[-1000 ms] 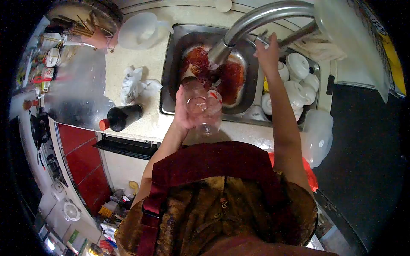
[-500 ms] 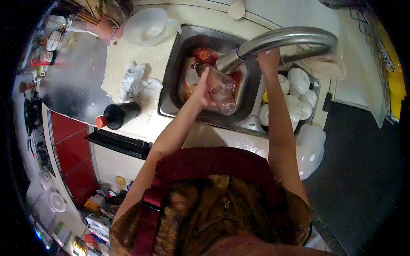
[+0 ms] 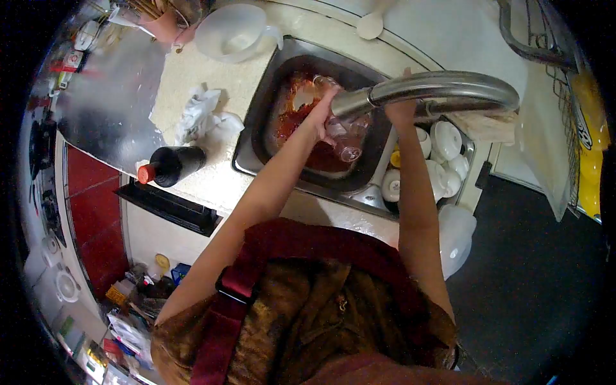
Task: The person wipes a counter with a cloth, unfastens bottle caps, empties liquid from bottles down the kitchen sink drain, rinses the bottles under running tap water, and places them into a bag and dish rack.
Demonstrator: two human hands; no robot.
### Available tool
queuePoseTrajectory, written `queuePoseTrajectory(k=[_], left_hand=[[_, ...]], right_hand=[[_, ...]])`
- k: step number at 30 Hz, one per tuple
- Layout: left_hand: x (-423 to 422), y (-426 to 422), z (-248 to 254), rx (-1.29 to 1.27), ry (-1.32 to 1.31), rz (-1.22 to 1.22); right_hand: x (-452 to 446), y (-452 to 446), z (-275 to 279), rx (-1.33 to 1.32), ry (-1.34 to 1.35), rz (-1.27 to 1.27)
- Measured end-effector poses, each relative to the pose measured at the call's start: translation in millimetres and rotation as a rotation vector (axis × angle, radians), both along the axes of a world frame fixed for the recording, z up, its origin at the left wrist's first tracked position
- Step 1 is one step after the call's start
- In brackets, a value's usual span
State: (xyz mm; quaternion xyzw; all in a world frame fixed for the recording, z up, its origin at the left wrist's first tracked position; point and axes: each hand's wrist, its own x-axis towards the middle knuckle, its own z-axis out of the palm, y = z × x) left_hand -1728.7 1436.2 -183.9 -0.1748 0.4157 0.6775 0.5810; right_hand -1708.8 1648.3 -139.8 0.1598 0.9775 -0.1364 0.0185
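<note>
Low in the metal sink (image 3: pixel 260 144), my left hand (image 3: pixel 323 119) grips a clear bottle (image 3: pixel 350 131) that lies tilted under the faucet head. The bottle's far end shows beyond my fingers, near the top of the basin. Dark red residue (image 3: pixel 292 122) covers part of the sink bottom. My right hand (image 3: pixel 402 110) is behind the curved faucet (image 3: pixel 443 86), at the tap's base. The faucet hides part of it, and what its fingers hold cannot be made out.
White bowls (image 3: pixel 445 140) fill the rack right of the sink, with a clear plastic container (image 3: pixel 457 237) below. On the left counter are a crumpled white cloth (image 3: pixel 202 115), a dark bottle with a red cap (image 3: pixel 176 165) and a translucent jug (image 3: pixel 232 32).
My left hand has carried the clear bottle from the sink's front edge into the basin, under the faucet head. My right hand stays by the tap. The whole view has shifted.
</note>
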Motion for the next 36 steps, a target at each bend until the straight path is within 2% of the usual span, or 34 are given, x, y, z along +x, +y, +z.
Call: queuePoseTrajectory(k=[4, 7, 9, 12, 13, 15, 17, 18, 20, 23, 26, 29, 32, 35, 36], left_hand=[[8.9, 3.3, -27.9, -0.087, 0.063, 0.001], [19.9, -7.8, -46.4, -0.088, 0.060, 0.033], [34.5, -23.1, -47.7, -0.014, 0.123, 0.016], [53.8, -34.7, -40.5, -0.251, 0.453, 0.058], [59.0, -33.0, -96.2, -0.185, 0.585, 0.029], [66.5, -42.9, -83.8, -0.368, 0.790, 0.053], [67.6, -47.6, -57.0, -0.593, 0.861, -0.018], [68.1, -50.1, -42.7, -0.705, 0.884, -0.057], [62.9, -54.4, 6.1, -0.926, 0.895, -0.303], [62.9, -59.1, 5.2, -1.083, 1.004, -0.348], [69.8, -65.9, -9.4, -1.153, 1.255, -0.268], [71.0, -75.8, -13.1, -0.999, 1.353, -0.243], [74.9, -79.5, -25.0, -0.920, 1.471, -0.213], [75.4, -82.3, -24.1, -0.795, 1.543, -0.219], [75.9, -82.3, -23.3, -0.785, 1.585, -0.173]], right_hand=[[5.3, -22.1, 32.5, -0.090, 0.059, 0.042], [18.0, -14.3, 15.0, 0.007, 0.376, 0.119], [27.6, -14.0, -6.2, -0.121, 0.456, 0.032], [42.2, -23.3, -33.4, -0.786, 0.243, -0.276], [48.0, -19.8, -61.8, -1.091, 0.171, -0.325], [49.3, -27.3, -68.9, -1.438, 0.030, -0.371], [46.5, -64.2, -35.5, -1.523, -0.097, -0.376], [45.2, -75.8, -28.1, -1.598, -0.074, -0.339], [41.8, -94.2, -17.0, -1.744, -0.028, -0.261], [29.2, -118.2, 0.5, -1.989, -0.129, -0.212], [20.1, -132.1, 0.8, -2.042, -0.085, -0.307], [14.4, -116.1, -19.1, -2.060, -0.223, -0.095], [22.1, -99.7, -2.7, -1.904, -0.232, 0.043], [45.2, -91.6, 40.8, -1.553, -0.141, -0.202], [52.3, -87.1, 41.2, -1.478, -0.107, -0.189]])
